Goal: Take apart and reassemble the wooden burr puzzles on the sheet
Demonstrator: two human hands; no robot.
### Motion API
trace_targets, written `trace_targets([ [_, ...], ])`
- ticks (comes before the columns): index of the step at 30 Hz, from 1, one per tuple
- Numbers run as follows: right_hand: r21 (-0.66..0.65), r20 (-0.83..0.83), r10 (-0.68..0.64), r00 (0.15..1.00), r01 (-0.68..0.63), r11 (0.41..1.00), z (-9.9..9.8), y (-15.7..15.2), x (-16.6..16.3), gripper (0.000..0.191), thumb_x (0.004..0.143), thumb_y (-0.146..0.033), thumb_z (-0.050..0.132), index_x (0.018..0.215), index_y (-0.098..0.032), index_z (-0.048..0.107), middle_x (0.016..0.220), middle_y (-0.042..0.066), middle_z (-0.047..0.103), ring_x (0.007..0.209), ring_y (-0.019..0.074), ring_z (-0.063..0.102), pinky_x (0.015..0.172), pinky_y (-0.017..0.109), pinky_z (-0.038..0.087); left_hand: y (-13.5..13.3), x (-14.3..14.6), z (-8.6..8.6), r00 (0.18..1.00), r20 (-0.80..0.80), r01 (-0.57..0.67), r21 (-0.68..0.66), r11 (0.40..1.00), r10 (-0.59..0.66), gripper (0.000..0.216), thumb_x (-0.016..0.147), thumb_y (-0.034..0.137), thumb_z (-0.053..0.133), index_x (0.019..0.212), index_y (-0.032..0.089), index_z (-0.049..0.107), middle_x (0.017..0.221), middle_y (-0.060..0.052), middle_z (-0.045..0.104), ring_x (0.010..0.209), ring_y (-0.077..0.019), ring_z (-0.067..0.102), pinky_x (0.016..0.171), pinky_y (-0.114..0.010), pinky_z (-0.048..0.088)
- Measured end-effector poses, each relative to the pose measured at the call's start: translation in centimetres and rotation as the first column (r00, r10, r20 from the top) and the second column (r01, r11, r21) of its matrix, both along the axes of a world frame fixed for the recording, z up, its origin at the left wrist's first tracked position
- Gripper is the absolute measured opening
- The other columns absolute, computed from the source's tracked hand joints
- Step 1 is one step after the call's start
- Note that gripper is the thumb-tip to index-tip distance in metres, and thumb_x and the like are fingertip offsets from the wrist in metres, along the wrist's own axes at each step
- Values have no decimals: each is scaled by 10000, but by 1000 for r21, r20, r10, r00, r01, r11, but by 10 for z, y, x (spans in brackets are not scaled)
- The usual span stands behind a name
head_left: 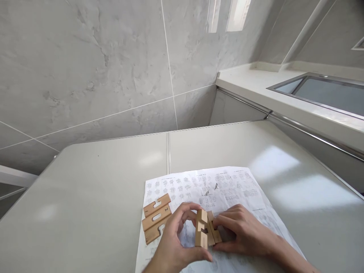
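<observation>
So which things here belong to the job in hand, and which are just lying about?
Job in hand:
notched wooden pieces, in left fingers and right fingers
flat slotted pieces, probably
printed sheet underneath, probably

Just surroundings:
pale table
white counter
metal-rimmed recess

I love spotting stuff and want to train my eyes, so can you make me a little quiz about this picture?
1. What are the flat wooden pieces lying on?
A) a towel
B) printed paper
C) a plate

2. True or false: the right hand touches none of the wooden blocks in front of the left hand.

3. Fill in: the number on the middle flat piece is ___.

Key: 1. B; 2. False, its fingers are on them; 3. 2
</observation>
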State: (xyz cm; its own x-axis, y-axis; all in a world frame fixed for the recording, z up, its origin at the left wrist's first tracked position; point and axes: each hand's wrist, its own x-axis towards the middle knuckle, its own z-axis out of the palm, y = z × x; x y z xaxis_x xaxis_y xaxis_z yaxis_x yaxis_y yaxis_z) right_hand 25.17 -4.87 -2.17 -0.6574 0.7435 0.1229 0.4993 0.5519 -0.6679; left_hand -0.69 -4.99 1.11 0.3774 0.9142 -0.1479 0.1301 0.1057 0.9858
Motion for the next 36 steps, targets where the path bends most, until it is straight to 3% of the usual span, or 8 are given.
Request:
trace_targets([
  [3,-127,-1,-53,999,52,990,5,0,2,292,982,-505,792,961,-219,738,646,-38,657,544,141,535,593,294,373,0,2,-2,996,91,13,-124,992,-2,903,626,625,1034,1377,316,640,1142,-96,786,1140,-332,738,1075,-455,548],
  [6,-318,-81,-167,983,133,939,13,1,6,261,914,-477,853,929,-238,749,595,-62,604,521,136,525,561,268,406,1,4,-2,993,119,14,-165,986,6,882,693,603,1011,1421,319,603,1090,-88,802,1142,-332,748,1096,-475,533],
  [11,-459,-293,-309,905,150,876,24,4,12,265,962,-511,785,1007,-251,762,694,-15,688,612,175,617,609,282,517,1,6,-4,993,111,-14,-191,982,36,862,739,628,975,1435,333,561,1068,-77,823,1115,-328,770,1072,-473,544],
  [18,-467,-374,-270,887,71,881,30,4,6,299,1077,-497,656,1203,-278,817,987,60,809,741,199,666,716,322,546,-6,12,-15,995,90,-17,-154,988,31,802,776,535,983,1427,338,559,1043,-66,834,1058,-315,794,977,-446,591],
  [26,-418,-288,-222,932,86,904,19,1,-3,302,1080,-497,663,1246,-286,803,943,47,796,719,189,657,684,305,508,-9,16,-22,999,22,-36,-39,999,37,811,740,512,1007,1408,329,585,1189,-91,820,1025,-317,796,917,-441,615],
  [32,-428,-234,-232,944,114,896,18,0,-3,285,1096,-473,646,1256,-280,781,916,23,772,722,173,638,666,280,478,-12,13,-30,997,15,-79,-22,997,79,841,744,559,994,1427,321,565,1055,-68,829,1010,-315,796,929,-426,595],
  [36,-432,-197,-241,950,137,891,16,1,0,270,1089,-488,658,1171,-264,784,884,17,741,709,168,618,647,275,462,-12,12,-27,997,25,-73,-40,997,74,809,787,533,974,1441,300,558,1045,-70,832,1051,-316,793,991,-416,557],
])
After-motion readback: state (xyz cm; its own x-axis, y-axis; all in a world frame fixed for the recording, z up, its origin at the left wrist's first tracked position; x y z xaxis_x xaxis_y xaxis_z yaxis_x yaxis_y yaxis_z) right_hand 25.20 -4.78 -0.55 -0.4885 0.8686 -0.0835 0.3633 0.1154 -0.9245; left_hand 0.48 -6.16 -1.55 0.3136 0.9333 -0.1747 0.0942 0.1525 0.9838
